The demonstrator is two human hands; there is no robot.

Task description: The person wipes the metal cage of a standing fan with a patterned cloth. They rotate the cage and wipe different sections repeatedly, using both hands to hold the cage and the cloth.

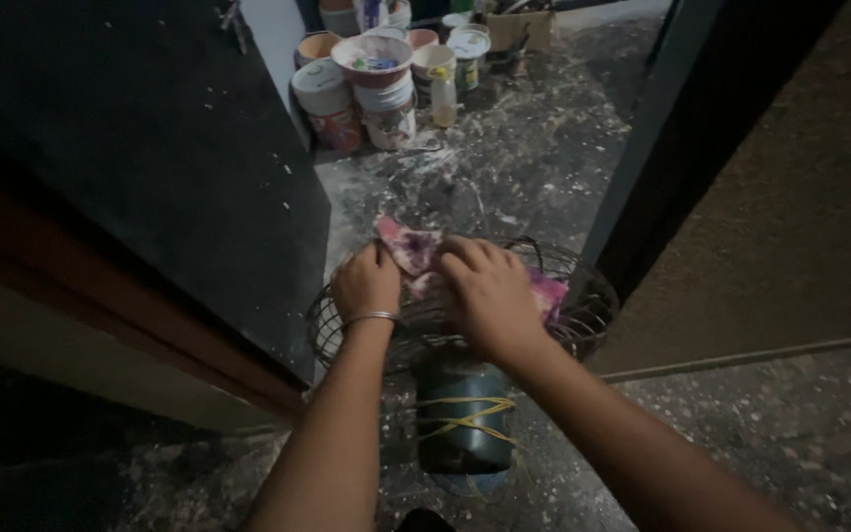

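The round wire fan guard (583, 315) lies face-up over a dark cylindrical motor body (463, 419) wrapped in yellow cord, on a paint-spattered floor (544, 158). Both hands press a pink-stained rag (412, 246) onto it — the wiping step, I judge. Left hand (366, 284) pinches the cloth's corner; right hand (485, 296) is spread flat, pinning it. Next calls for steady strokes along the wires.

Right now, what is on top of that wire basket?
A pink-stained cloth lies on the wire basket, with the left hand and right hand on it. The basket's inside is mostly covered.
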